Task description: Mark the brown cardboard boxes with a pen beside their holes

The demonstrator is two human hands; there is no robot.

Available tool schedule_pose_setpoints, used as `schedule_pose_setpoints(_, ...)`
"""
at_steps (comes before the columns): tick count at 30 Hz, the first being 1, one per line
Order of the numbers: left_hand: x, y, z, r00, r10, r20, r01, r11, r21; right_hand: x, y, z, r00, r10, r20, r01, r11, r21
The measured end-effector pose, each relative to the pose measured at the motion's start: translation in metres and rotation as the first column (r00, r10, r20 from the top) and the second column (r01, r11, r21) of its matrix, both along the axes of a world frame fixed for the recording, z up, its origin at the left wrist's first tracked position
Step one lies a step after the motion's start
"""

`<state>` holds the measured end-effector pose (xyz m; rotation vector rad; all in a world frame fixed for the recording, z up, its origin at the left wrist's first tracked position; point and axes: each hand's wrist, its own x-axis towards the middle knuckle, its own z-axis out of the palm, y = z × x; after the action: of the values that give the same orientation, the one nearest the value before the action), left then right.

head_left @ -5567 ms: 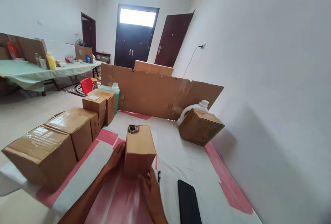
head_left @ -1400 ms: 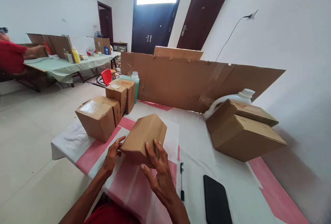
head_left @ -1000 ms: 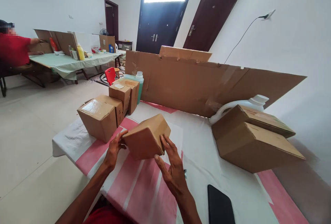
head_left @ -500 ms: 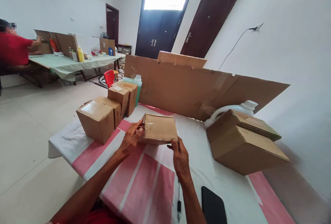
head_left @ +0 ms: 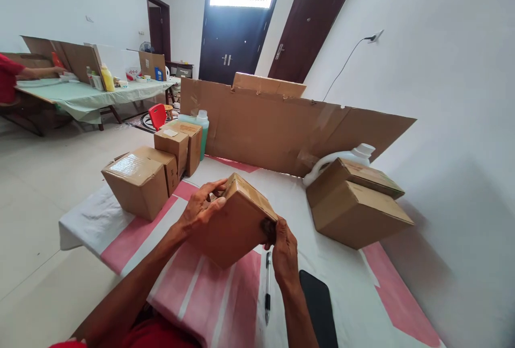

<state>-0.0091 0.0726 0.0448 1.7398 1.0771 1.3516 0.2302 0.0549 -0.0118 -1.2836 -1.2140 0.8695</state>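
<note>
A brown cardboard box point(head_left: 231, 227) is held tilted above the cloth-covered table point(head_left: 341, 278), a broad side facing me. My left hand point(head_left: 203, 206) grips its upper left edge, thumb on the near side. At the right corner, my right hand point(head_left: 284, 243) is closed on the box, with some fingers hidden or in shadow. Below the right hand lies a pen point(head_left: 267, 286) with a black grip. Close to my right forearm is a black phone point(head_left: 317, 310), partly covered by the arm.
Several cardboard boxes point(head_left: 134, 184) stand at the left beside a green liquid jug point(head_left: 203, 133). More boxes point(head_left: 358, 214) and a white jug point(head_left: 338, 163) are at the right. An upright cardboard panel point(head_left: 257, 128) borders the back. A person's red sleeve point(head_left: 8, 77) shows at another table point(head_left: 76, 96).
Both hands have tipped the box, so a broad side now faces me instead of its taped top. The view has shifted to the right, and the pen shows more fully.
</note>
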Motion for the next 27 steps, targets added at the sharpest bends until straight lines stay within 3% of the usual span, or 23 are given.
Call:
schedule_pose_setpoints(4, -0.008, 0.007, -0.009, 0.99, 0.109, -0.092, -0.107, 0.994, 0.032, -0.009, 0.003, -0.008, 0.985, 0.128, -0.114, -0.128, 0.992, 0.012)
schedule_pose_setpoints(8, -0.023, 0.025, -0.022, 0.964, 0.231, -0.134, -0.23, 0.973, 0.021, -0.037, 0.01, -0.019, 0.98, 0.185, -0.07, -0.184, 0.983, 0.024)
schedule_pose_setpoints(12, -0.04, 0.036, -0.03, 0.955, 0.263, -0.14, -0.265, 0.964, -0.001, -0.072, 0.013, -0.028, 0.893, 0.35, -0.281, -0.37, 0.929, -0.02)
schedule_pose_setpoints(16, -0.046, 0.026, -0.03, 0.946, 0.271, -0.176, -0.271, 0.962, 0.024, -0.078, 0.0, -0.03, 0.873, 0.325, -0.364, -0.356, 0.934, -0.019)
schedule_pose_setpoints(20, -0.025, 0.005, -0.025, 0.919, 0.304, -0.25, -0.277, 0.951, 0.137, -0.061, -0.024, -0.032, 0.863, 0.33, -0.383, -0.398, 0.91, -0.112)
schedule_pose_setpoints(24, 0.008, -0.016, -0.022, 0.853, 0.354, -0.383, -0.275, 0.93, 0.246, -0.041, -0.05, -0.038, 0.923, 0.288, -0.255, -0.331, 0.932, -0.145)
schedule_pose_setpoints(27, 0.018, -0.026, -0.024, 0.814, 0.425, -0.397, -0.321, 0.898, 0.303, -0.018, -0.063, -0.047, 0.988, 0.089, 0.124, -0.058, 0.97, -0.235)
